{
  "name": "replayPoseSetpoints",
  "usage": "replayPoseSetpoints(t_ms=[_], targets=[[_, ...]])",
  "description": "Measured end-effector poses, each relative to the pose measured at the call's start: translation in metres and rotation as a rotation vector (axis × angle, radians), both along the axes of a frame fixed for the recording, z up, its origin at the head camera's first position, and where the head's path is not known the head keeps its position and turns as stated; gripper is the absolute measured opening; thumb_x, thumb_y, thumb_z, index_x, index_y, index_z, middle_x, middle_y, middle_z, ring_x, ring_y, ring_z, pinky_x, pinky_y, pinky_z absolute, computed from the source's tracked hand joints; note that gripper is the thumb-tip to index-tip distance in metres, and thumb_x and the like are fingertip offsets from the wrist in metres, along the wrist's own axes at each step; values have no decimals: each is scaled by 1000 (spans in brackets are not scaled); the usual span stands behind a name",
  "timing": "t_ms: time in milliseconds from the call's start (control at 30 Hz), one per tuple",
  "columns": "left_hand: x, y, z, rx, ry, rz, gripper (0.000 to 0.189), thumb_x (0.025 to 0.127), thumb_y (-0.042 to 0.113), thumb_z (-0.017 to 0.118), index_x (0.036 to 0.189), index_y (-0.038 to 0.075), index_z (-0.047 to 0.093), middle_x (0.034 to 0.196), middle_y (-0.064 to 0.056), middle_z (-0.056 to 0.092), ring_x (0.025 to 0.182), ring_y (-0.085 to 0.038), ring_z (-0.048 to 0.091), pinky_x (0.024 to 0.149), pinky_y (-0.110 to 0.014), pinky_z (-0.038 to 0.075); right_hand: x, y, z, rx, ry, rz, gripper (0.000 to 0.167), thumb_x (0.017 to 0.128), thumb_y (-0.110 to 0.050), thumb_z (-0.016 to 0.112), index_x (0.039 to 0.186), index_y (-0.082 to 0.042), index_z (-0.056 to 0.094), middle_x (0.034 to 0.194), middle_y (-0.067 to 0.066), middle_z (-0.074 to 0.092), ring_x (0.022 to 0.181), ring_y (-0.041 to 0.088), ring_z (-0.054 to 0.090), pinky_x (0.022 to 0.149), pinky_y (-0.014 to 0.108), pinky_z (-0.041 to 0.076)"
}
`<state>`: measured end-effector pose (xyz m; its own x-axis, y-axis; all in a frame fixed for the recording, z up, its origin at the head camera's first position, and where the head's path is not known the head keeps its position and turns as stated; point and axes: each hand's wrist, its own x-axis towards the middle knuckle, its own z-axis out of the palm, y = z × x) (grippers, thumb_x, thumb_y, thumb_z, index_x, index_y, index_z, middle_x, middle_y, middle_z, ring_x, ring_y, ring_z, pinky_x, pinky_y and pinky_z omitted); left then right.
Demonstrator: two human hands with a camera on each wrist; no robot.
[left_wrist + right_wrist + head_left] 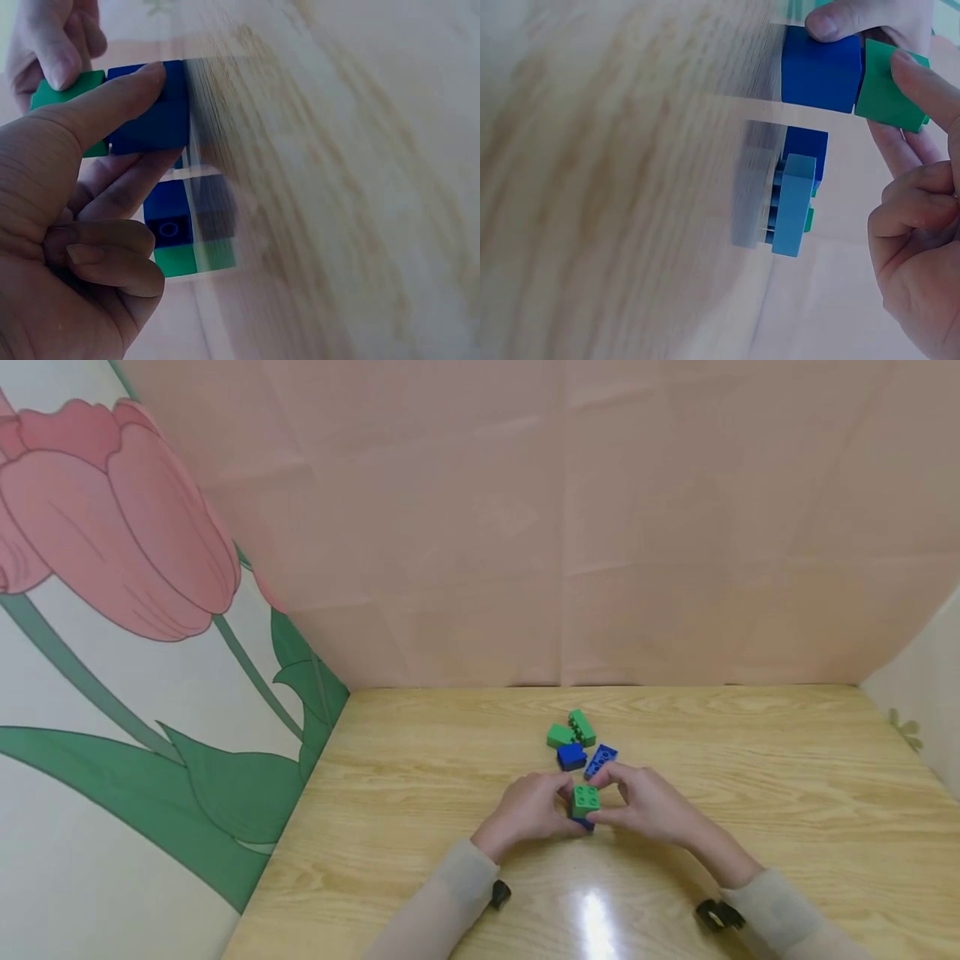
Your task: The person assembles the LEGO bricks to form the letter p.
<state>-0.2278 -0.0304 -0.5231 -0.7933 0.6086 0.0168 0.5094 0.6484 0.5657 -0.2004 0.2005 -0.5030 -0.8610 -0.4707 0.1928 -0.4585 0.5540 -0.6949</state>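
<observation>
A green brick (586, 799) with studs on top sits directly over a blue brick (150, 120) that stands on the wooden table. In the right wrist view a thin gap shows between the green brick (889, 86) and the blue brick (821, 71); whether they are locked together I cannot tell. My left hand (531, 810) pinches the blue brick between thumb and fingers. From the other side my right hand (651, 803) grips the green brick between thumb and fingertips. The blue brick's far side is hidden.
Just beyond the hands lie a blue brick (572, 757), a light-blue brick (601, 761) on its side, and two green bricks, one short (559, 736) and one longer (582, 727). A pink-covered wall (562, 527) closes off the wooden table (420, 743) at the back.
</observation>
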Motion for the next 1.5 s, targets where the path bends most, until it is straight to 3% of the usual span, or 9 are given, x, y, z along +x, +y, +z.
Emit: replayPoseSetpoints(t_ms=[333, 433, 533, 667, 1200, 1500], targets=[[0, 1, 1, -18, 7, 8, 37, 78, 46, 92, 94, 29, 64, 95, 22, 68, 83, 2, 60, 70, -18, 46, 0, -2, 5, 69, 60, 22, 36, 82, -29, 90, 109, -22, 68, 107, 2, 76, 57, 1, 43, 57, 25, 48], [0, 1, 2, -18, 10, 8, 37, 77, 45, 92, 94, 29, 64, 94, 22, 68, 82, 2, 60, 69, -18, 46, 0, -2, 6, 78, 79, 30, 35, 83, -31, 89, 109, -20, 68, 107, 3, 76, 64, 5, 55, 61, 29, 53], [1, 2, 4, -19, 6, 8, 37, 77, 45, 93, 94, 28, 64, 95, 21, 69, 83, 1, 60, 69, -18, 46, 1, -2, 6, 88, 101, 44, 34, 85, -31, 88, 109, -19, 68, 108, 3, 76, 80, 17, 70, 72, 38, 59], [1, 2, 5, -24, 0, 6, 37, 78, 44, 93, 95, 28, 64, 95, 20, 69, 83, 2, 60, 69, -19, 46, 2, -2, 8, 118, 122, 42, 33, 84, -30, 89, 108, -19, 68, 107, 2, 76, 95, 28, 74, 80, 45, 60], [-1, 3, 5, -12, 5, -24, 34, 79, 43, 92, 94, 29, 65, 94, 22, 68, 85, 2, 61, 72, -19, 47, 2, -2, 10, 185, 142, 2, 34, 82, -31, 90, 108, -20, 69, 107, 0, 77, 94, 25, 74, 79, 40, 60], [2, 1, 6, -26, -9, -4, 35, 79, 45, 91, 96, 30, 64, 94, 22, 67, 83, 2, 59, 72, -21, 47, 2, -3, 10, 167, 88, 6, 36, 82, -32, 90, 109, -23, 68, 109, -2, 76, 94, 22, 73, 79, 36, 59]])
